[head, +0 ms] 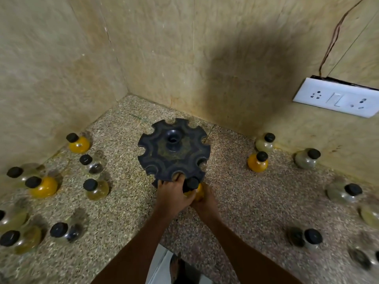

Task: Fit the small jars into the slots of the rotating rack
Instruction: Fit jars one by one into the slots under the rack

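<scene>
The black rotating rack (pixel 174 150) stands in the counter corner, its round top cut with several open slots. My left hand (pixel 173 194) grips the rack's near edge, fingers curled into a front slot. Beside it my right hand (pixel 205 199) holds a yellow-filled jar with a black cap (pixel 193 186) right at the rack's near rim, under the top plate's edge. Whether its neck sits in a slot I cannot tell. Loose jars lie around: a yellow one (pixel 79 142) far left and another yellow one (pixel 258 161) to the right.
Several more black-capped jars stand on the speckled counter (pixel 127 201), a cluster at left (pixel 96 188) and a scatter at right (pixel 307 158). Tiled walls close the corner behind the rack. A white socket plate (pixel 338 98) hangs on the right wall.
</scene>
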